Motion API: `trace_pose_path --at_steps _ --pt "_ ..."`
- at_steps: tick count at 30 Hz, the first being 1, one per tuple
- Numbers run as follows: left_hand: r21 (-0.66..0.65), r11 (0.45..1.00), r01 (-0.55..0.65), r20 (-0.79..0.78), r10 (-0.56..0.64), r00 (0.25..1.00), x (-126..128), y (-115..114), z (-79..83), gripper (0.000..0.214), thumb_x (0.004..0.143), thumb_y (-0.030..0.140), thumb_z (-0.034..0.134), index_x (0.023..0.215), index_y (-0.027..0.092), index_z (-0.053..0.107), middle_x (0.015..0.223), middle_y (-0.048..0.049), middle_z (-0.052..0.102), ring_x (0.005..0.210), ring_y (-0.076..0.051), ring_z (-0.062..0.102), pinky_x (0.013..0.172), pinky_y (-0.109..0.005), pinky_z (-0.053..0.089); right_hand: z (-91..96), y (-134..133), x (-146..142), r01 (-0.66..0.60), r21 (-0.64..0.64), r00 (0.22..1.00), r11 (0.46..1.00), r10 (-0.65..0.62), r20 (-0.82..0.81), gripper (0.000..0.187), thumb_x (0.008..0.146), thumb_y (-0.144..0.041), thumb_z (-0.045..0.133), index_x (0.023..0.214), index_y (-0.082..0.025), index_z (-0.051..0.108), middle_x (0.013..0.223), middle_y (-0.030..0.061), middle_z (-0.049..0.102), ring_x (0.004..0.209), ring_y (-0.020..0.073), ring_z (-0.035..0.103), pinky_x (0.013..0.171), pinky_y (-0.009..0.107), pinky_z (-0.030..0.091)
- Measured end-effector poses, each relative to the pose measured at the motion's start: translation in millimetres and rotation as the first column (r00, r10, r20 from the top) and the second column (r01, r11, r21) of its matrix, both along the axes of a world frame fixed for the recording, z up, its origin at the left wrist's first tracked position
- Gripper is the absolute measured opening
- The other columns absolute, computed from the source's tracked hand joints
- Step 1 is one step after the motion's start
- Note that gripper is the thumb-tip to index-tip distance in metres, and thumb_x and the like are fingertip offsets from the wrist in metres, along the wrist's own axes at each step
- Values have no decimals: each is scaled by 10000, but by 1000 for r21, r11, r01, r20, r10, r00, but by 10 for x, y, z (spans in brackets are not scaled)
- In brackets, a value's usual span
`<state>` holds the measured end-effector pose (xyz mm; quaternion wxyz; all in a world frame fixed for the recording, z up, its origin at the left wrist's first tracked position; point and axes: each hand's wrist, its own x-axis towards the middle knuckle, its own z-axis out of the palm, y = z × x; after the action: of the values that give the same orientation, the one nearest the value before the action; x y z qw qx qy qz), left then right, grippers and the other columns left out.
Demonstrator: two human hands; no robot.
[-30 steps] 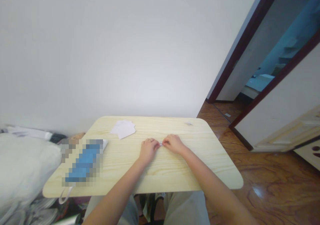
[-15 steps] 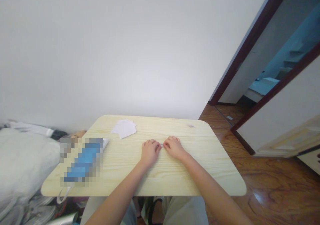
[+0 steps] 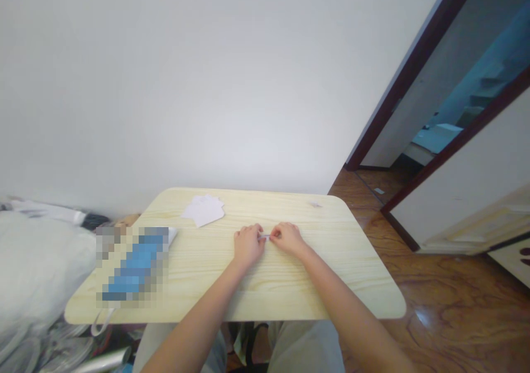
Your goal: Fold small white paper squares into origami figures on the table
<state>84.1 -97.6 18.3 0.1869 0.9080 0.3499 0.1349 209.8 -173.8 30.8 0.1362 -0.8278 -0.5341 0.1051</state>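
Between my hands is a small, narrow white piece of folded paper (image 3: pixel 265 237), mostly covered by the fingers. My left hand (image 3: pixel 248 246) rests on the table and pinches its left end. The fingertips of my right hand (image 3: pixel 289 239) are closed on its right end. Beyond my left hand, several loose sheets of white paper (image 3: pixel 207 211) lie in an overlapping pile. A small greyish thing (image 3: pixel 315 204), too small to make out, lies near the table's far right edge.
The pale wooden table (image 3: pixel 339 284) has rounded corners and stands against a white wall (image 3: pixel 232 85). On its left lies a pixelated blue object (image 3: pixel 134 265) with a white strap (image 3: pixel 101 323). White bedding (image 3: pixel 37 262) is beside it. A doorway stands at the right.
My right fingers have shifted slightly at the paper, and a little more of it shows between the hands. The view has tilted a bit; the loose sheets have not moved.
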Motion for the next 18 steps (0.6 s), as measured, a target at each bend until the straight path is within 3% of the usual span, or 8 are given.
trace_pose_path --at_steps 3,10,18 --pt "-9 1000 29 37 -29 999 -18 33 -35 262 775 273 503 1029 273 570 868 -24 631 904 -205 509 761 -342 307 9 8 3 12 3 1000 1000 -12 -6 115 732 -274 555 743 -217 655 812 3 667 804 145 567 740 252 358" --pt "-9 1000 15 12 -15 1000 -7 54 -96 209 784 321 488 893 310 667 889 -36 629 908 -226 496 770 -365 295 -20 34 44 42 -1 997 999 -42 -71 115 710 -309 583 758 -219 636 768 -17 667 743 125 578 706 246 366" --pt "-27 1000 -4 29 5 1000 -3 35 -64 278 805 405 435 830 290 686 834 -46 635 876 -234 496 768 -389 294 19 147 115 36 -156 997 987 -46 -63 149 681 -380 592 728 -253 652 755 -13 680 734 151 598 687 268 382"
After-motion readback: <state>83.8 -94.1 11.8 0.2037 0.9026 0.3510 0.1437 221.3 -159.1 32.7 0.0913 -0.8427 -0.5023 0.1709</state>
